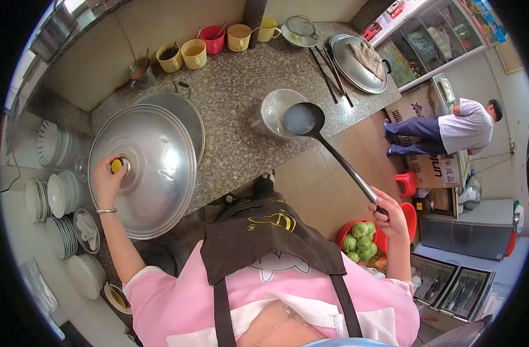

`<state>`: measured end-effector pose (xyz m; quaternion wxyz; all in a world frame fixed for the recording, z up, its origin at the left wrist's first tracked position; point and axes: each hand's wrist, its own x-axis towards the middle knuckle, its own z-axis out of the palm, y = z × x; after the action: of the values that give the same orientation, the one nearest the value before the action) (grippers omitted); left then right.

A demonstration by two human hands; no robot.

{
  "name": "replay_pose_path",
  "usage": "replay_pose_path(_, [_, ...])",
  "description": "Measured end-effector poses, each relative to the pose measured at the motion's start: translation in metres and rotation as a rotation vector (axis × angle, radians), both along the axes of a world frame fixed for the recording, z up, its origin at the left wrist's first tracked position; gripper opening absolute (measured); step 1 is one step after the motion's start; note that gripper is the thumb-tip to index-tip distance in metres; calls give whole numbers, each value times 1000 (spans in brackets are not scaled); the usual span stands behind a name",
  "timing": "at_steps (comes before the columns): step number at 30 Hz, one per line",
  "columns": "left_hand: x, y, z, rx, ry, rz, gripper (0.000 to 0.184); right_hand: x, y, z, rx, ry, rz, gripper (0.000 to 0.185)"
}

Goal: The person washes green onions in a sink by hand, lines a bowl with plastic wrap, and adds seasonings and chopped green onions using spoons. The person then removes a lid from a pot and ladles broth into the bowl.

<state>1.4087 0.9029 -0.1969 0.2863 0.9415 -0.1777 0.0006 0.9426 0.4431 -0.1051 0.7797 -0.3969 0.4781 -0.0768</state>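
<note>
My left hand (108,179) grips the yellow knob (116,166) of a large domed metal lid (154,191). Beneath the lid, a wide metal pan (183,113) shows only along its far right side; its contents are hidden. In my right hand (390,211) is the black handle of a long ladle (348,165). Whitish, cloudy liquid fills the ladle's bowl, which is over the rim of a clear plastic-lined container (273,110) on the counter. I cannot tell whether ladle and container touch.
Cups with spoons (194,54) line the back of the stone counter (235,75). Chopsticks (328,75) and another lidded pan (357,63) lie at the right end. Stacked plates (62,237) stand left. A red basin of cabbages (360,240) is on the floor; a person (464,127) stands beyond.
</note>
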Motion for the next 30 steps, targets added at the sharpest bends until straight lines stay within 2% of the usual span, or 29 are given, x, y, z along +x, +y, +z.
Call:
replay_pose_path(8, [-8,7,4,-7,15,21,30,-8,-1,-5,-47,0,35,43])
replay_pose_path(15, [-22,48,7,-134,35,107,30,-7,2,-32,-19,-197,138,50])
replay_pose_path(17, [-32,67,20,-119,-3,145,30,12,7,-39,-24,-233,165,54])
replay_pose_path(20, [-50,94,35,-125,80,235,30,49,6,-66,11,-258,273,54])
replay_pose_path(21, [-57,100,40,-193,83,250,31,63,5,-77,26,-258,302,54])
replay_pose_path(22, [-63,107,45,-264,83,258,31,80,8,-90,69,-272,366,55])
replay_pose_path(26, [-93,136,66,-198,24,361,31,155,32,-131,162,-207,594,56])
replay_pose_path(30, [-116,161,69,-181,14,455,32,228,63,-166,128,-158,832,55])
